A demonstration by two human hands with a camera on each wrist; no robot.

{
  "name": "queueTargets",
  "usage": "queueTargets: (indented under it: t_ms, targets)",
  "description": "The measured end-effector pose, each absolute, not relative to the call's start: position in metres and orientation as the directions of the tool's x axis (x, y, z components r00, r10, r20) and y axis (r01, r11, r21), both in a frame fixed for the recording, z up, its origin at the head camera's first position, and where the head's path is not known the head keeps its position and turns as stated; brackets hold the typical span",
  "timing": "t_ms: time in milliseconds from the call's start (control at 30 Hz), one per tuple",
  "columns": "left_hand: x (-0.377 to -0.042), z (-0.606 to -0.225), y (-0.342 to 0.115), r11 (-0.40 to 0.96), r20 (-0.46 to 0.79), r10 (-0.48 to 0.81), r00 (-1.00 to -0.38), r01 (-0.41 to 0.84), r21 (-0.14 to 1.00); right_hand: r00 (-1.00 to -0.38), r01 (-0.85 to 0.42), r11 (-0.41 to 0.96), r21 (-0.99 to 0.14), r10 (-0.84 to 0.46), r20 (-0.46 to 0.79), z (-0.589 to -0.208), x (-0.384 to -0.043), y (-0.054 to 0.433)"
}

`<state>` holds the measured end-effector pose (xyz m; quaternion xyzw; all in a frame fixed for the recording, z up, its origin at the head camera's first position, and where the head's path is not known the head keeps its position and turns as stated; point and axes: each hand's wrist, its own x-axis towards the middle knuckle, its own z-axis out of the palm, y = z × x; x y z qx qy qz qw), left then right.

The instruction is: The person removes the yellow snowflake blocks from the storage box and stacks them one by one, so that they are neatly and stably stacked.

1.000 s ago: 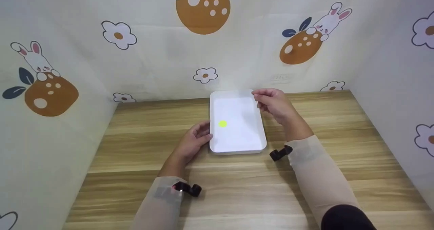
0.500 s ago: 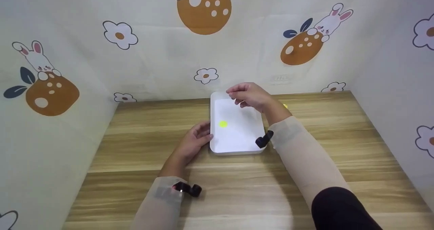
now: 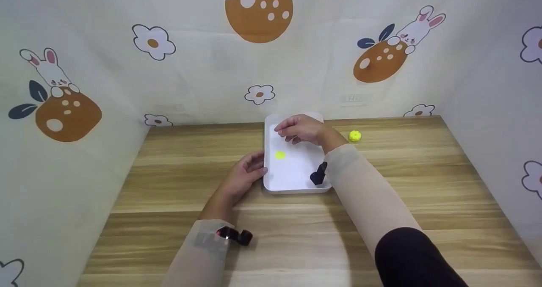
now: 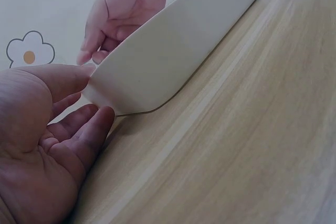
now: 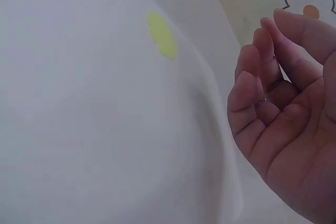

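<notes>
A shallow white tray (image 3: 296, 179) lies on the wooden table, and a flat yellow disc (image 3: 280, 155) with a notched edge rests inside it. My left hand (image 3: 243, 175) grips the tray's left side, thumb at the rim and fingers against the outer wall, as the left wrist view shows. Over the far part of the tray hovers my right hand (image 3: 300, 128), fingers bent, thumb and index fingertip close together. No object shows between them in the right wrist view; whether they hold something very thin I cannot tell. A yellow flower-shaped piece (image 3: 355, 136) sits right of the tray.
Behind the table hangs a pale cloth wall (image 3: 199, 75) printed with rabbits, flowers and orange fruit; the tray's far end stands close to it. Side walls of like cloth flank the tabletop (image 3: 190, 147). Small black cameras are strapped to both wrists.
My right hand has moved left from the tray's far right corner to over its inside, then slightly lower. This uncovers the yellow flower-shaped piece. My left hand and the tray stay put.
</notes>
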<state>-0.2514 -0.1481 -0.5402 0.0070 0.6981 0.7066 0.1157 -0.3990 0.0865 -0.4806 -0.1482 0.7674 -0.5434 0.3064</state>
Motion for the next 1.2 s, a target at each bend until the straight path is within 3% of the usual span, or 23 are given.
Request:
queueTargets:
  t_ms: [533,967,1200]
  targets:
    - [-0.252,-0.538,-0.148,0.000,-0.159,0.191,-0.969,-0.162,0.987,-0.756,0.016,0.485,-0.874,-0.566,-0.328,-0.504,-0.398,0.088]
    - [-0.252,-0.541,-0.149,-0.029,-0.155,0.194,-0.969,-0.164,0.986,-0.729,-0.191,0.667,-0.721,-0.588,-0.350,-0.501,-0.394,0.081]
    - [-0.251,-0.540,-0.148,-0.032,-0.147,0.201,-0.969,-0.157,0.987,-0.725,-0.224,0.700,-0.678,-0.585,-0.365,-0.498,-0.390,0.083]
